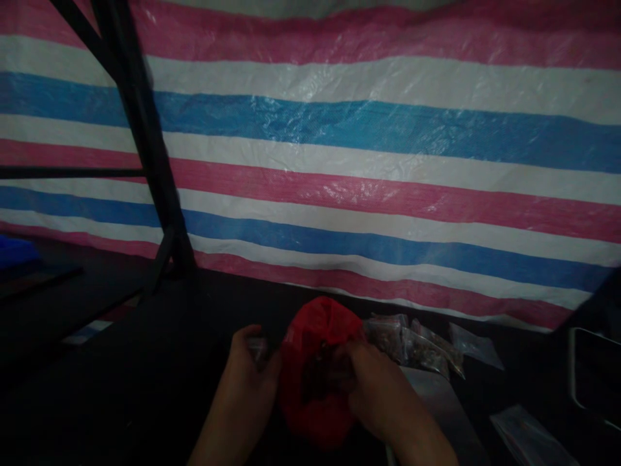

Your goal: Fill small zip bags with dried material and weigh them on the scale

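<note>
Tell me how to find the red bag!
Look below the big striped tarp, down on the dark table. The red bag sits between the left hand and right hand. The small bags beside it are clear; it alone is red.

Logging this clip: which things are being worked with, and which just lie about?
In hand: red plastic bag, left hand, right hand, small clear packet.
Lying about: filled clear packets, empty clear bags, striped tarpaulin, black frame.
</note>
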The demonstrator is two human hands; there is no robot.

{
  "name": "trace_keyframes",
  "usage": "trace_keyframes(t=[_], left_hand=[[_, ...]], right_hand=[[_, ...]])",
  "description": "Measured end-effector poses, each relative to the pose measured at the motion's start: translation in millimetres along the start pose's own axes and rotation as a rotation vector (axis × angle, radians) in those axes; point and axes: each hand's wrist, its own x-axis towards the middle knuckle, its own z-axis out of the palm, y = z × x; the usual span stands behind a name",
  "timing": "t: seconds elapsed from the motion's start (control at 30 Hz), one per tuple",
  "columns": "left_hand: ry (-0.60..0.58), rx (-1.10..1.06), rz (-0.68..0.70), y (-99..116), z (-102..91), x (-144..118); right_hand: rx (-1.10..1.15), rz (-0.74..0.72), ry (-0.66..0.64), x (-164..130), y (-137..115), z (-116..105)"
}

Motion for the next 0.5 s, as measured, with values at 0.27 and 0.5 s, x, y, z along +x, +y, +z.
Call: trace_keyframes(t=[0.27, 0.5], left_hand=[[-0.232, 0.239, -0.036, 3, -5.6, -26], [-0.306, -0.148, -0.010, 6, 10.7, -26]], right_hand=[[-0.045, 0.078, -0.039, -7, -5, 1], [-0.051, -0.015, -0.027, -7, -13, -2]])
